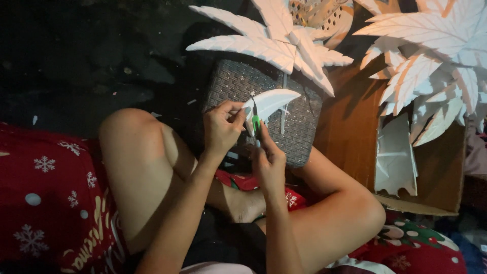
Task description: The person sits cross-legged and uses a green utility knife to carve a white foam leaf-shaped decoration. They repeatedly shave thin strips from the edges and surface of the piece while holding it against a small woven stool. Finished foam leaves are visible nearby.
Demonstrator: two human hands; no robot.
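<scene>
Over a woven basket [238, 86], raised left hand [221, 127] pinches white leaf [271, 101].

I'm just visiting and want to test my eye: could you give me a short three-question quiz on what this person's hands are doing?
1. True or false: the left hand holds the white leaf-shaped piece.
2. What colour is the handle of the cutting tool in the right hand?
3. What lies right behind the hands? A) woven basket B) glass bowl C) metal bucket

Key: 1. True, pinched at its base. 2. Green. 3. A; finished white leaves rest on top of it.
</scene>
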